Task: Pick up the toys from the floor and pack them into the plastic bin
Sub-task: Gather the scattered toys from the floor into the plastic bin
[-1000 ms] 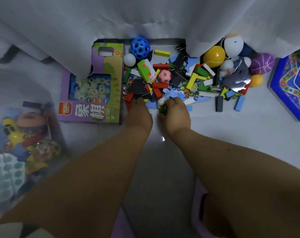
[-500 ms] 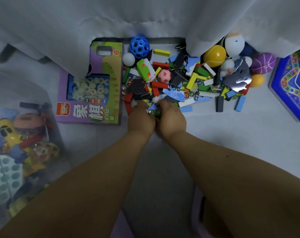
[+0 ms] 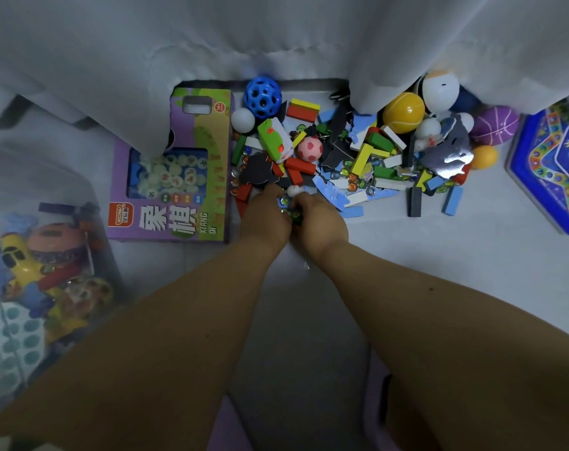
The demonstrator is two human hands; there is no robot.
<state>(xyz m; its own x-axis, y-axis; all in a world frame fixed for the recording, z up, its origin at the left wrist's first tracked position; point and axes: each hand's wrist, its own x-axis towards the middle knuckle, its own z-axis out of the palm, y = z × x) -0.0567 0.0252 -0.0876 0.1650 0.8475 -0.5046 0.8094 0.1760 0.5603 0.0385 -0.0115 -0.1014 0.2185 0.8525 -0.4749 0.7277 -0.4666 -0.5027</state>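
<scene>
A pile of toys (image 3: 358, 157) lies on the floor under a white curtain: coloured wooden blocks, glass marbles, a pink ball (image 3: 310, 148), a blue holed ball (image 3: 262, 97) and a yellow ball (image 3: 403, 112). My left hand (image 3: 265, 219) and my right hand (image 3: 320, 219) press together at the pile's near edge. Their fingers curl around small green marbles (image 3: 294, 213), which are mostly hidden between them. The clear plastic bin (image 3: 48, 183) stands at the left and holds several toys, among them a yellow plane (image 3: 19, 258).
A purple chess game box (image 3: 172, 190) lies flat between the bin and the pile, touching my left hand's side. A blue hexagonal game tin (image 3: 550, 170) sits at the right. The white curtain (image 3: 276, 37) hangs over the pile's far side. Bare floor lies right of my arms.
My hands were slightly apart at the pile's edge. They have closed against each other, cupping marbles between them, and drawn a little toward me.
</scene>
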